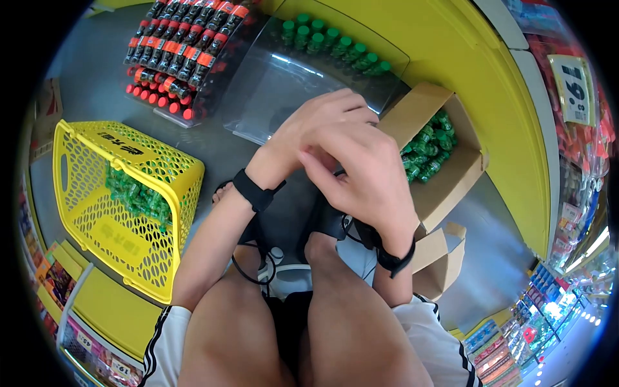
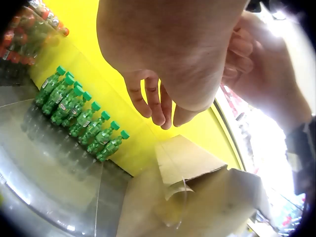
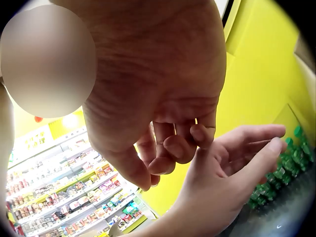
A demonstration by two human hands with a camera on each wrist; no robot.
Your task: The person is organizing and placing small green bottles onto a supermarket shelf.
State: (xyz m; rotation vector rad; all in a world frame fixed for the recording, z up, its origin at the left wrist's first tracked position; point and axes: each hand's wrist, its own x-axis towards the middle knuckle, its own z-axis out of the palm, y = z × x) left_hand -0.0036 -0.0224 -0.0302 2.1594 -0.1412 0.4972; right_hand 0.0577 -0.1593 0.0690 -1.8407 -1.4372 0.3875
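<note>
Both hands are raised in front of the body and overlap in the head view. My left hand (image 1: 313, 119) is nearest the clear plastic bin (image 1: 274, 93), its fingers loosely bent and holding nothing. Over it comes my right hand (image 1: 367, 164), fingers loosely curled and empty in the right wrist view. A row of small green bottles (image 1: 332, 42) with green caps stands along the bin's far side. Right of the hands, an open cardboard box (image 1: 454, 187) holds more green bottles (image 1: 429, 148), partly hidden by its flap and the right hand.
On the left, a yellow basket (image 1: 187, 171) lies tipped on its side with green bottles (image 1: 135, 193) inside. Stacked dark bottles with red caps (image 1: 187, 48) stand behind it. A yellow shelf front (image 1: 471, 64) curves along the right. Bent knees (image 1: 225, 303) are below.
</note>
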